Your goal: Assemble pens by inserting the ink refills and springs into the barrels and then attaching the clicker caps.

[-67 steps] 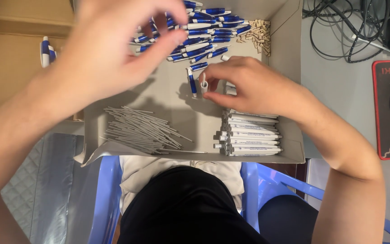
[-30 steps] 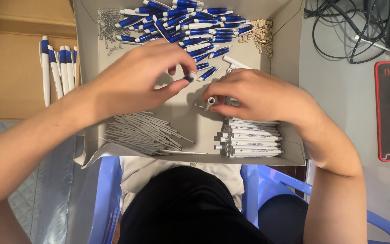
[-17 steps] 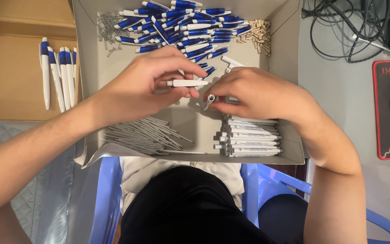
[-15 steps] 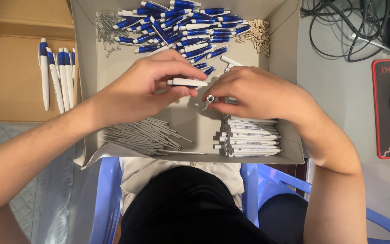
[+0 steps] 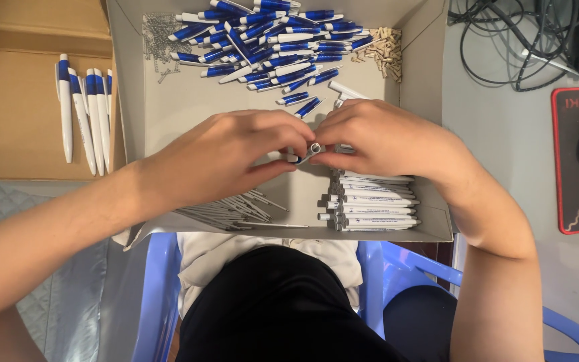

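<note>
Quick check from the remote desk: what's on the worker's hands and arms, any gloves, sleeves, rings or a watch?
Nothing worn. The left hand and right hand are bare, with no gloves or rings visible. Both forearms are uncovered to the frame edge, with no sleeves, watch or wristband showing.

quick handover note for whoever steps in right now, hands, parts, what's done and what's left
Left hand and right hand meet over the middle of the grey box, both pinching one small pen part.
Loose blue-and-white pen pieces are heaped at the far end, thin refills near left, white barrels stacked near right.
Done: five assembled pens lie in the cardboard box on the left.
Left: the large heap of parts is not yet assembled.
</note>
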